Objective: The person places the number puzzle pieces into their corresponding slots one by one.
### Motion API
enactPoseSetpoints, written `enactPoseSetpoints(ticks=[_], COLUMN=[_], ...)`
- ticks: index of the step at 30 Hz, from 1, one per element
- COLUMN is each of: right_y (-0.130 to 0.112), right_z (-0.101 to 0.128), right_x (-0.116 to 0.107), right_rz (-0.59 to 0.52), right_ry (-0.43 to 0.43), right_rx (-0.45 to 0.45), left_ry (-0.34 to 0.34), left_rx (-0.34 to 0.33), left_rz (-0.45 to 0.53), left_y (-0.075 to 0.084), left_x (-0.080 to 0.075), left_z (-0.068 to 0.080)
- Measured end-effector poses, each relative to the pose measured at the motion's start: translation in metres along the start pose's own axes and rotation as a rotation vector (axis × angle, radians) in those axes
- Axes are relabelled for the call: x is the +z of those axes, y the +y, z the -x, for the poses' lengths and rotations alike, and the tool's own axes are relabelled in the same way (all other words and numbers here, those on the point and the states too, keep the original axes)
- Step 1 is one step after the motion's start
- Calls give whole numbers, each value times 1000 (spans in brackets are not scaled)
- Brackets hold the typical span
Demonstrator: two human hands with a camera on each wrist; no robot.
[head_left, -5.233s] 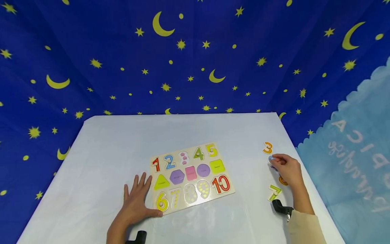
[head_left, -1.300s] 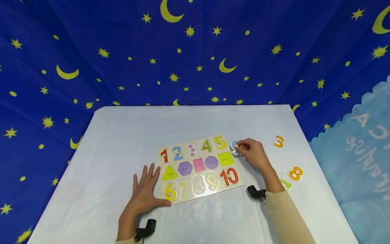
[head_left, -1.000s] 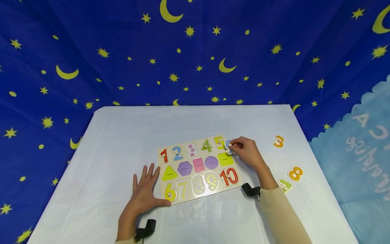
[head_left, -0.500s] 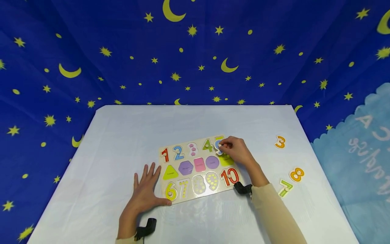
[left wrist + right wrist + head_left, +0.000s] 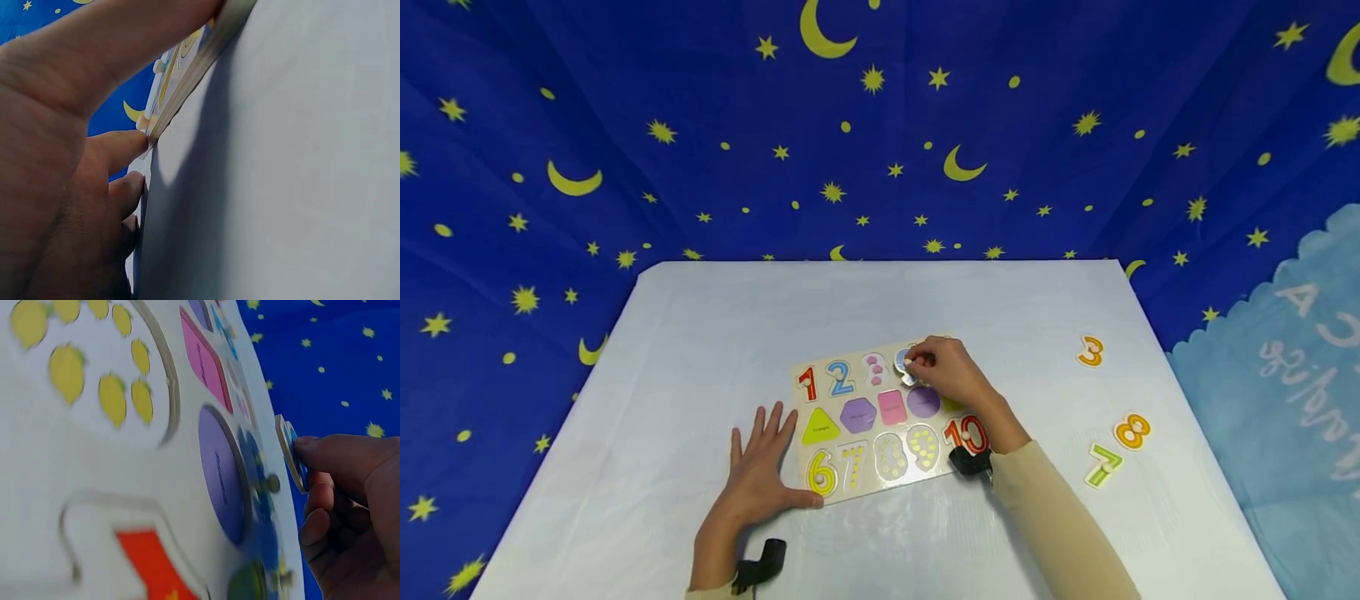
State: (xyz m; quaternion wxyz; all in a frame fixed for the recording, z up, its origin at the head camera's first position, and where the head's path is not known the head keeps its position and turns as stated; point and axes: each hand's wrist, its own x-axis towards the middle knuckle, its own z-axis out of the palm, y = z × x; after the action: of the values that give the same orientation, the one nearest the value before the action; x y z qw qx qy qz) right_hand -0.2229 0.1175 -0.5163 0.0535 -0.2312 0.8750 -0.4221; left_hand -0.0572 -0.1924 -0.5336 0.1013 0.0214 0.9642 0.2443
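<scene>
A wooden puzzle board [image 5: 856, 387] with numbers and shapes lies mid-table. My right hand [image 5: 913, 362] pinches the knob of a blue number piece [image 5: 902, 361] and holds it just above the board's top row, over the 4. In the right wrist view the blue piece [image 5: 289, 453] stands on edge off the board, held between fingertips [image 5: 325, 447] above the purple circle [image 5: 222, 478]. My left hand [image 5: 758, 462] lies flat on the table at the board's lower left corner, thumb against the edge near the 6. The board edge [image 5: 194, 69] runs past my left hand [image 5: 62, 156].
Loose pieces lie at the table's right side: an orange 3 [image 5: 1090, 351], an orange 8 [image 5: 1131, 431] and a green 7 [image 5: 1102, 465]. Slots 3, 7, 8 and 9 [image 5: 922, 446] show only dots. A starry blue cloth hangs behind the white table [image 5: 700, 333].
My right hand carried the blue piece leftward, from beside the board's right edge, across the 5, to over the 4. The left hand has stayed flat.
</scene>
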Motion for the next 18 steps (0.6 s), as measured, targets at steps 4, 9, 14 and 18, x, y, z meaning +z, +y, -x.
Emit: enactPoseSetpoints(ticks=[4, 9, 14, 18], right_y=[-3, -4, -6, -11], right_z=[-8, -15, -21, -26], right_x=[11, 23, 31, 36], right_rz=[-5, -6, 28, 53], right_ry=[-27, -43, -48, -52], right_rx=[4, 14, -18, -33], left_ry=[1, 0, -2, 1], left_rx=[1, 5, 1, -5], left_rz=[0, -2, -11, -11], left_y=[0, 0, 0, 0], left_x=[0, 1, 1, 0], left_z=[0, 0, 0, 1])
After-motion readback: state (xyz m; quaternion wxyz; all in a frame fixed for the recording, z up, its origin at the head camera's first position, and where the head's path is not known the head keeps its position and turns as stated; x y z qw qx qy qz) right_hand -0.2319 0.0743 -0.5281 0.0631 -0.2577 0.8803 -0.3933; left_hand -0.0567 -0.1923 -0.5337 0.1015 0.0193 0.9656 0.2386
